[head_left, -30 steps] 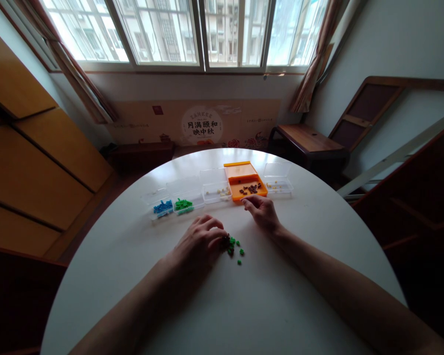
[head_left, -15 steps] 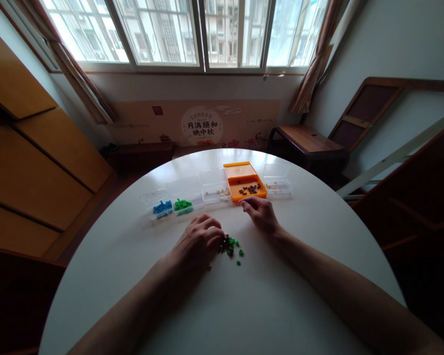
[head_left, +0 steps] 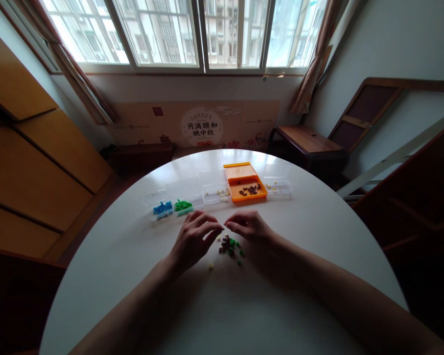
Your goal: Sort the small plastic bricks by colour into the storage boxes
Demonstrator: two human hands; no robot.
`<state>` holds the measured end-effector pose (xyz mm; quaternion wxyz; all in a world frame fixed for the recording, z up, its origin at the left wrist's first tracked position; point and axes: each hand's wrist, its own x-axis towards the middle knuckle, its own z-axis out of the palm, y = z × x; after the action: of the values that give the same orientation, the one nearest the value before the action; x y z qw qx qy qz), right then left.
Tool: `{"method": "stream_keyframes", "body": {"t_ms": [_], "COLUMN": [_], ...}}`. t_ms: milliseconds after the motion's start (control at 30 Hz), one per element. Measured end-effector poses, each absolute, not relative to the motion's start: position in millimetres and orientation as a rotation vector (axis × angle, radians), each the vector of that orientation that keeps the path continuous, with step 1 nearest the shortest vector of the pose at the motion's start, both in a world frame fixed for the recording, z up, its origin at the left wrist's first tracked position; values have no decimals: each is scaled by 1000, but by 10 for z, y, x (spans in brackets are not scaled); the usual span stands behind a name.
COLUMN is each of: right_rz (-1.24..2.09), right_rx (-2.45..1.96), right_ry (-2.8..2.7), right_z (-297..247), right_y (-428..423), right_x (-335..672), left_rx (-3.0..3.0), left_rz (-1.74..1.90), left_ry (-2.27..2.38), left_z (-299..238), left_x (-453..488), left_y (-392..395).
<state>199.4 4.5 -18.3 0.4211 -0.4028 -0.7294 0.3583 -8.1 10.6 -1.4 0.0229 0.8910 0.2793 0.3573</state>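
Observation:
My left hand (head_left: 195, 237) is in a pinch above the table, a tiny dark brown piece (head_left: 222, 229) at its fingertips. Almost touching those fingertips is my right hand (head_left: 250, 225), thumb and index finger pressed together; whatever they hold is too small to make out. Just below both hands lies a small pile of brown pieces (head_left: 225, 243) mixed with green pieces (head_left: 241, 253). One pale yellow piece (head_left: 210, 266) lies apart, to the left of the pile.
Behind my hands stand open boxes in a row: clear ones with blue pieces (head_left: 163, 207), bright green pieces (head_left: 182, 205), pale pieces (head_left: 222, 193) and yellow pieces (head_left: 274, 185), plus an orange box (head_left: 248, 198) with brown pieces. The round white table (head_left: 140, 291) curves away toward the window.
My right hand has come from the orange box's front edge down and left to my left hand. My left hand has lifted slightly off the pile, a brown piece at its fingertips.

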Motion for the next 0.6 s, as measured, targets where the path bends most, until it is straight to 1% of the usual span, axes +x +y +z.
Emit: {"method": "stream_keyframes", "body": {"t_ms": [300, 433, 600], "right_rz": [934, 894, 818], "right_rx": [-988, -1002, -1121], "right_ry": [-1870, -1901, -1670], "right_z": [-167, -172, -164], "right_y": [14, 52, 239], "right_x": [1908, 1933, 2169], "left_rx": [2864, 2861, 2845], "left_rz": [1094, 1097, 1082], "left_ry": [870, 861, 837], "left_z": [-35, -18, 20], "left_x": [-138, -138, -129], "left_y": [106, 104, 91]}}
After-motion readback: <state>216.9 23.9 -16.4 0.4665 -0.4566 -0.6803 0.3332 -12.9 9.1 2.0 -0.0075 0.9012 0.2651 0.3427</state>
